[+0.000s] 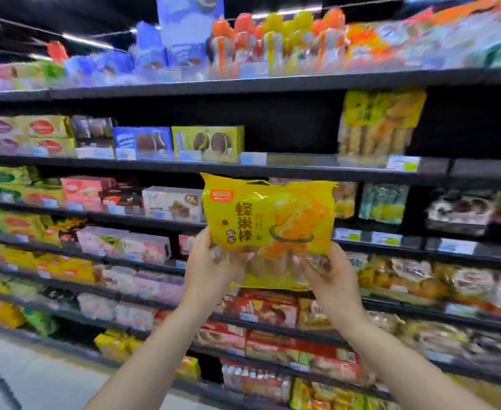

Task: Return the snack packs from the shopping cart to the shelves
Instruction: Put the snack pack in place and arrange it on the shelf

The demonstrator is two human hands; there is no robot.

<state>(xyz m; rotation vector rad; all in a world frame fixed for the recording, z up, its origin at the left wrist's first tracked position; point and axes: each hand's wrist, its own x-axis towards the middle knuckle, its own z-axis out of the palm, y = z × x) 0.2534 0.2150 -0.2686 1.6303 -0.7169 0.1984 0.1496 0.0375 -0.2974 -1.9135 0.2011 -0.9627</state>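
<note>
A yellow snack pack point(268, 220) with dark Chinese lettering and a clear lower window is raised in front of the shelves. My left hand point(208, 264) grips its lower left corner, and my right hand point(330, 273) grips its lower right corner. The pack stands upright, facing me, level with the middle shelves. A matching yellow pack point(379, 125) stands on the upper shelf point(302, 165) to the right, with a dark bare gap to its left. The shopping cart is out of view.
Black shelves point(154, 91) run across the whole view, stacked with boxes and bags of snacks. A green box point(208, 143) and a blue box point(142, 142) sit on the upper shelf at left. Pale floor point(36, 374) shows at the bottom left.
</note>
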